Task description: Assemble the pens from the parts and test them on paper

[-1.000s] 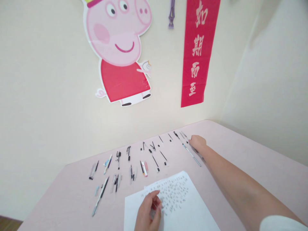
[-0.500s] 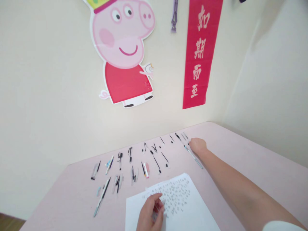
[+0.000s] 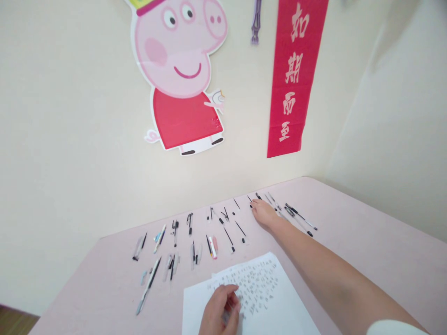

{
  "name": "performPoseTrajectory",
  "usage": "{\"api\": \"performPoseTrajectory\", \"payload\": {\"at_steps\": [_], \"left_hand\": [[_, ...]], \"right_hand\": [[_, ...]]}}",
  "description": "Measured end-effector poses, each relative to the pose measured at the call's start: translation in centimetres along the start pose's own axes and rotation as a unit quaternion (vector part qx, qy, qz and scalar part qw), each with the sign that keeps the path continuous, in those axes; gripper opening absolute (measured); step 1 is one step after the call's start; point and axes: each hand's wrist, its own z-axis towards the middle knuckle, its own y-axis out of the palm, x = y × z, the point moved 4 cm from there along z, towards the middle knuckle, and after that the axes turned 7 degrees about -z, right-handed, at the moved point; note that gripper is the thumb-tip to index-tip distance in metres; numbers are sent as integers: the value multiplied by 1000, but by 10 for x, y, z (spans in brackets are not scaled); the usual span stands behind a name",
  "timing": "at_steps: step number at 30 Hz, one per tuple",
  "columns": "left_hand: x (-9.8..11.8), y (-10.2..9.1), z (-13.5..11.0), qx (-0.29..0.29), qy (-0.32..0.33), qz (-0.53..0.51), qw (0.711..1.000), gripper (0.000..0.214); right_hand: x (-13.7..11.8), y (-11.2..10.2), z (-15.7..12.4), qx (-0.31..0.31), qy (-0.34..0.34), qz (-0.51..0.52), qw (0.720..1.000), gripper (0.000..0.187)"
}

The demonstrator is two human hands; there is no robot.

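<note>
My left hand (image 3: pixel 220 311) rests on a white sheet of paper (image 3: pixel 195 307) covered with handwritten characters. Its fingers curl loosely, with a gap between forefinger and thumb, and nothing shows in it. At the back of the table my right hand (image 3: pixel 264 214) reaches in low beside a thin black pen refill (image 3: pixel 249 197). Its fingertips hide part of that refill, so whether they grip it is unclear. A small black cap (image 3: pixel 250 206) sits by the fingertips. Just right of this hand lie a black pen (image 3: pixel 258 196) and clear pen tubes (image 3: pixel 274 200).
Rows of pen parts spread over the pink tabletop (image 3: pixel 87 284), among them a grey-and-black pen (image 3: pixel 148 286), a pink piece (image 3: pixel 215 244) and refills (image 3: pixel 228 236). Two black-capped pens (image 3: pixel 296 215) lie at right. A pig cutout (image 3: pixel 186 116) and red banner (image 3: pixel 289 93) hang on the wall.
My right hand has moved left along the back row, from beside the clear tubes to the refill. Black-capped pens now show where it was. My left hand stays on the paper.
</note>
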Motion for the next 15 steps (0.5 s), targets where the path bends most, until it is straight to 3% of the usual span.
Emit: {"api": "performPoseTrajectory", "payload": {"at_steps": [7, 15], "left_hand": [[-3, 0, 0, -1, -9, -11, 1000, 20], [3, -1, 0, 3, -16, -17, 1000, 20]], "right_hand": [[-17, 27, 9, -14, 5, 17, 1000, 47], [-21, 12, -29, -8, 21, 7, 1000, 49]]}}
